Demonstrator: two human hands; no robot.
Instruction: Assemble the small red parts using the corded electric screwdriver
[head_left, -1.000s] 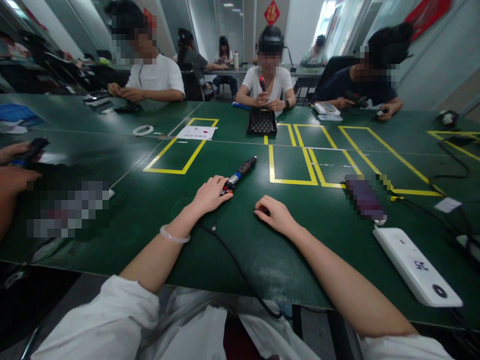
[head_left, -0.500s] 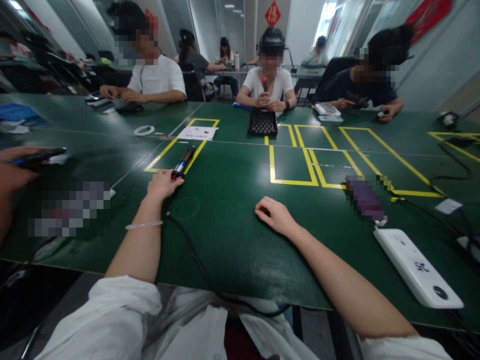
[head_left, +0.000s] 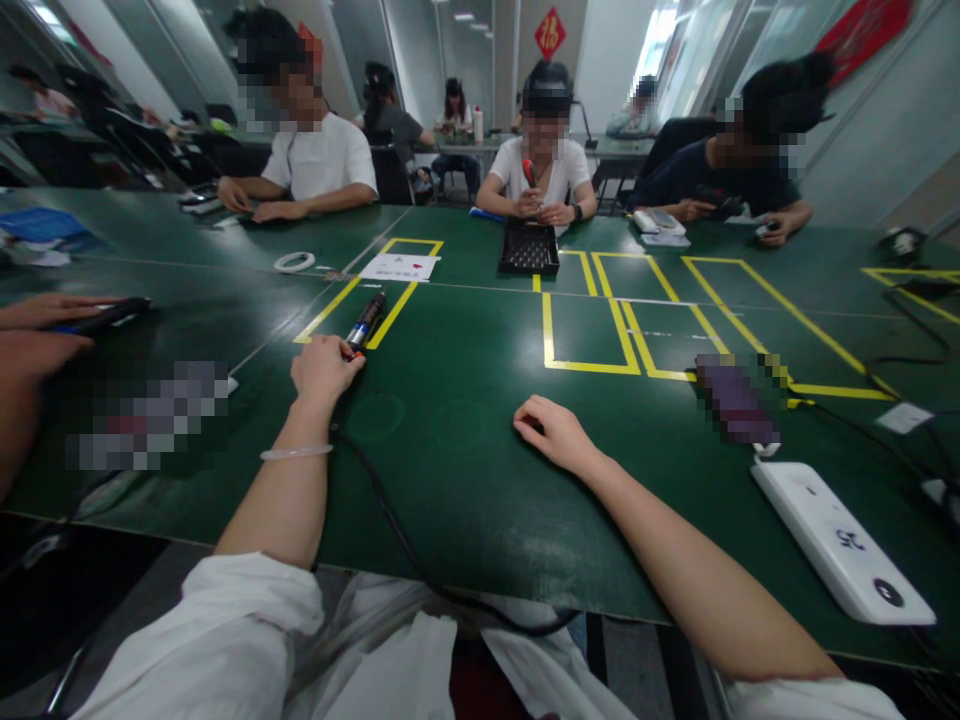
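My left hand (head_left: pixel 322 368) rests on the green table (head_left: pixel 465 470) with its fingers closed round the rear end of a corded electric screwdriver (head_left: pixel 365 322). The tool lies flat, its tip pointing away across a yellow tape line. Its black cord (head_left: pixel 390 520) runs back to the table's near edge. My right hand (head_left: pixel 553 432) lies on the table to the right, fingers curled over a small dark thing I cannot make out.
A white power strip (head_left: pixel 840 540) sits at the right near edge, a blurred phone (head_left: pixel 735 400) beyond it. A black parts tray (head_left: pixel 529 247), a paper sheet (head_left: pixel 397 266) and a tape roll (head_left: pixel 293 262) lie farther out. Several people sit around; another person's hands (head_left: pixel 37 335) are at the left.
My left hand has slid the screwdriver from the table's middle to the left, onto the yellow line. Over the last half second it barely moved. My right hand stayed put.
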